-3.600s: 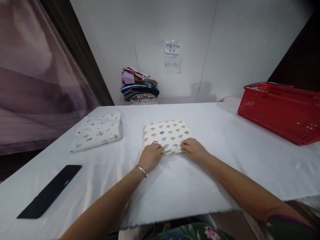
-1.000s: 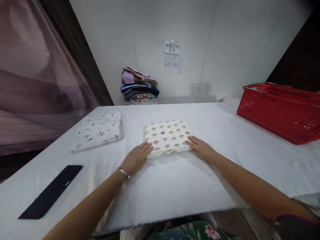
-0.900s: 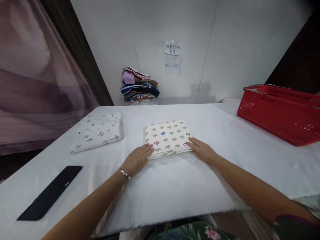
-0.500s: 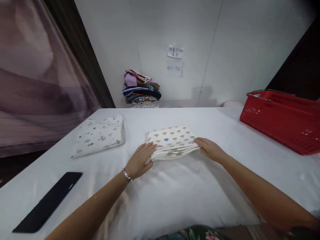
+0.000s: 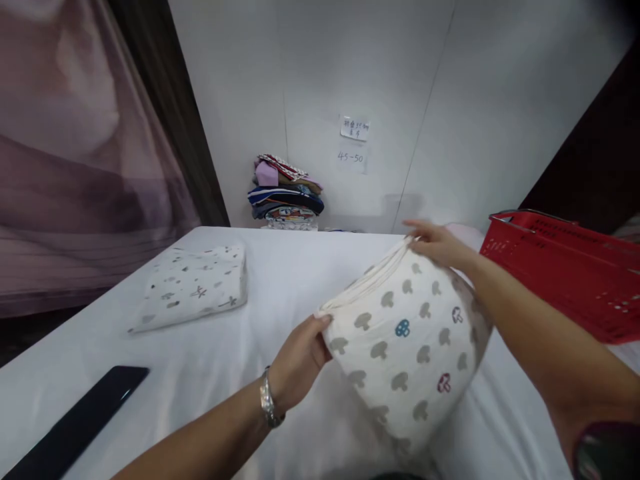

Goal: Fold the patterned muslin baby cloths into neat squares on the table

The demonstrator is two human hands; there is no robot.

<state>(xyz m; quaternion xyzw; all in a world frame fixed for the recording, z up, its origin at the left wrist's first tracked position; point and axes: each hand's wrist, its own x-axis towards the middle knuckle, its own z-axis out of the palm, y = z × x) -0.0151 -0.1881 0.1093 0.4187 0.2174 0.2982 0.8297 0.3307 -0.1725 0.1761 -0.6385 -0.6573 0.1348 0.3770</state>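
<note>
A folded cream cloth with a mushroom print (image 5: 410, 347) is lifted off the white table (image 5: 280, 280) and tilted on edge toward me. My left hand (image 5: 300, 363), with a bracelet at the wrist, grips its near left corner. My right hand (image 5: 437, 243) holds its far upper edge, fingers closed over the folds. A second folded white cloth with small grey figures (image 5: 193, 287) lies flat on the table to the left, apart from both hands.
A red plastic basket (image 5: 565, 267) stands at the right of the table. A dark flat slab (image 5: 75, 420) lies at the near left edge. A stack of folded coloured clothes (image 5: 286, 193) sits against the back wall under two paper notes (image 5: 353, 143).
Both hands slid under the mushroom cloth's sides, then raised it off the table and tipped it up toward the right. The view shifted down a little.
</note>
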